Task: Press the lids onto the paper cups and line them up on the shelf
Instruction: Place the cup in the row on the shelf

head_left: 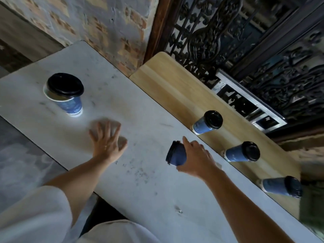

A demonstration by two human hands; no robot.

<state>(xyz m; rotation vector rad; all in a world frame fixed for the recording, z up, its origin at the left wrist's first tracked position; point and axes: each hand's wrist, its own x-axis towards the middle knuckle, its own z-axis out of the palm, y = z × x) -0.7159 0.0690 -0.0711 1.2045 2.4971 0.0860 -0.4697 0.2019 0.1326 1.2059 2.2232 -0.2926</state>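
Blue paper cup with a black plastic lid (176,153), shown in the head view gripped by the right hand (196,157), whose fingers wrap its body and hold it tilted just above the pale grey table top (149,109), near the edge that borders the light wooden shelf (166,81). Three lidded blue cups (207,122) (242,152) (282,187) stand in a row on the shelf. The left hand (107,139) lies spread and empty, fingers open, flat on the table. A fifth blue cup (65,95) stands well apart on the table; its black lid (65,84) sits askew, part of the rim exposed, apparently not pressed home. What any cup contains cannot be told. The step in hand appears to be carrying a capped cup to the shelf. The next move calls for setting it upright in line with the row, then pressing down the last lid.
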